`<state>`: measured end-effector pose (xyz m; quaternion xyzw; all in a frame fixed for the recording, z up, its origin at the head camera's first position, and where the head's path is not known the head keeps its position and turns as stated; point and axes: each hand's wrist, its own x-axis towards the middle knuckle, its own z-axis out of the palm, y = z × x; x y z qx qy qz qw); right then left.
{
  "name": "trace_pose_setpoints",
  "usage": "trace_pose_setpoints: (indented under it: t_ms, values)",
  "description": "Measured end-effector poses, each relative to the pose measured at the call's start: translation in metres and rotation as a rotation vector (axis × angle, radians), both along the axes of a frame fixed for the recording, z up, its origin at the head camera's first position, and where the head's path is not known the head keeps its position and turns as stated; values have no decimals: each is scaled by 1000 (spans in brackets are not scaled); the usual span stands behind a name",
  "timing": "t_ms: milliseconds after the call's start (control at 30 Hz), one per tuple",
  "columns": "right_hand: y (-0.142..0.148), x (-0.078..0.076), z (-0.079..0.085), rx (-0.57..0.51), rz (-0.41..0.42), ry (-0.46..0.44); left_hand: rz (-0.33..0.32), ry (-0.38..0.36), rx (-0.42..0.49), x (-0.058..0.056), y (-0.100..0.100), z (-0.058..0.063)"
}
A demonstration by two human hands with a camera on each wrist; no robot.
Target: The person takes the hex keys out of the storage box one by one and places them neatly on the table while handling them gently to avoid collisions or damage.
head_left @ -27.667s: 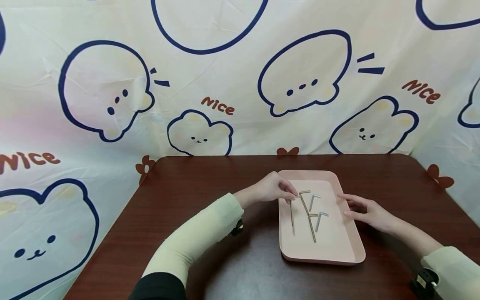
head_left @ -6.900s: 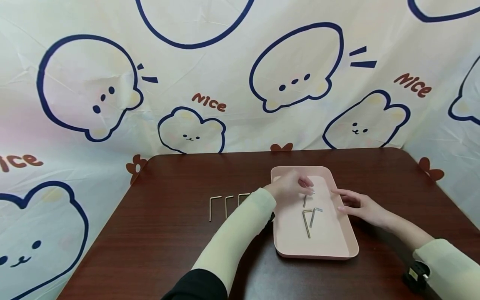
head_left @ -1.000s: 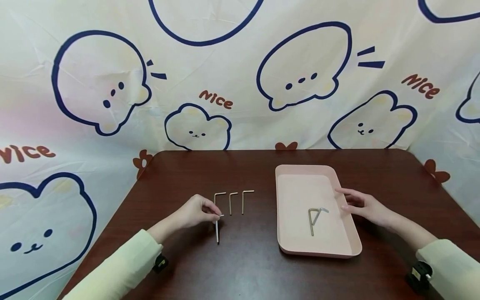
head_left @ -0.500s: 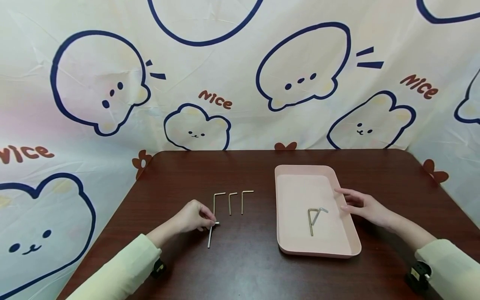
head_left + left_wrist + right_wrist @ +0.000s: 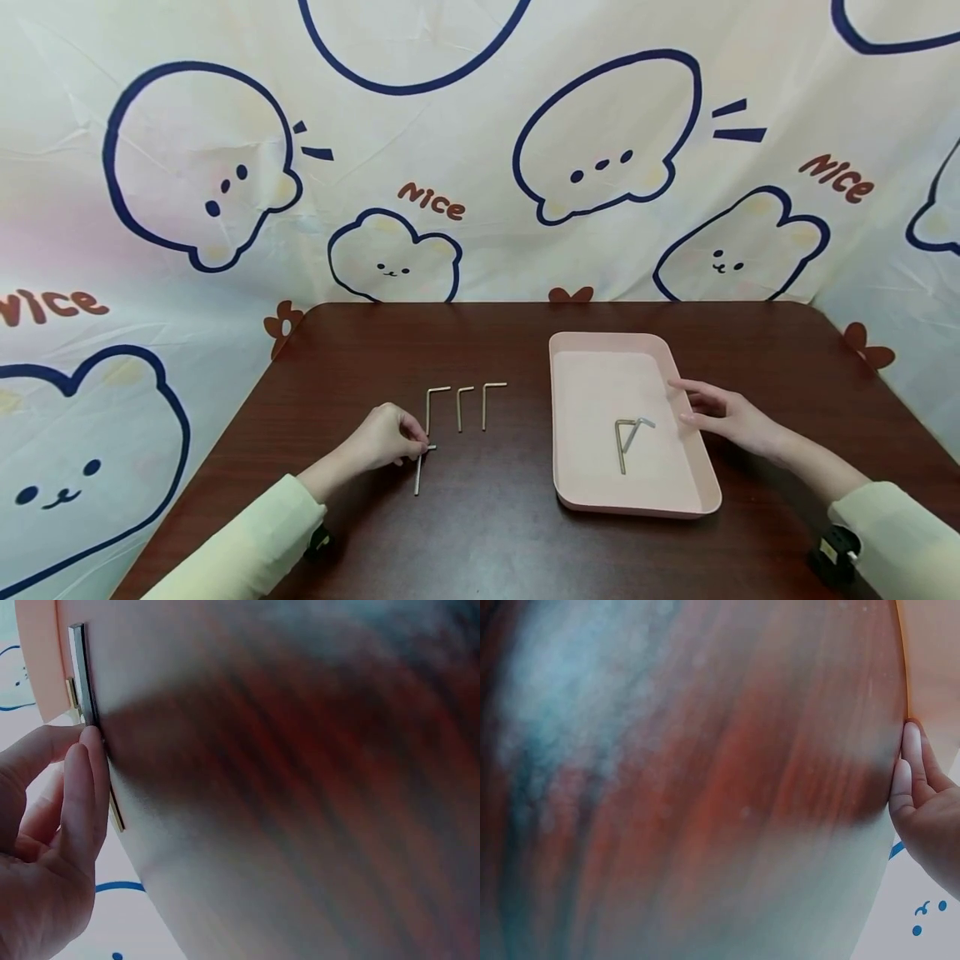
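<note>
A pale cloth backdrop [image 5: 495, 250] with bear drawings stands behind everything, and before it is a dark wooden table [image 5: 480, 542], on which the pink tray [image 5: 592, 383] serves as my landmark. At the tray's right edge is the right hand [image 5: 731, 419], its fingers moderately spread and touching the rim, seemingly only to steady it. Well to the left of the tray is the left hand [image 5: 386, 437], fingers drawn narrow, pinching a silver hex key [image 5: 417, 479] near its bend, the short arm pointing toward the tray. Farther from the person than this key, also left of the tray, three gold hex keys [image 5: 460, 412] lie in a row, short arms likewise trayward. Inside the tray remain two smaller pieces — one gold key [image 5: 621, 454] and one silver key [image 5: 632, 435], close together. I judge the step is placing the silver hex key to begin a second row; whether it rests fully on the table I cannot tell. The next move probably calls for aligning it, then loosening the pinch gently — without nudging the nearest gold one.
</note>
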<state>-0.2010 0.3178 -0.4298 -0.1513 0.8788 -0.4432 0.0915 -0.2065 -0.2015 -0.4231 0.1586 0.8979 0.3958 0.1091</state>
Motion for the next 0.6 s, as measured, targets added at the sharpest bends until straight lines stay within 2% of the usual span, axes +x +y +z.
trace_pose_setpoints:
  t_ms: [267,600]
  values:
    - [2,-1,-1,6,-4,8,10,-6,12,-1,1,1]
    - [-1,0,0,-2,-11,-6,-19,-23,20,-1,0,0]
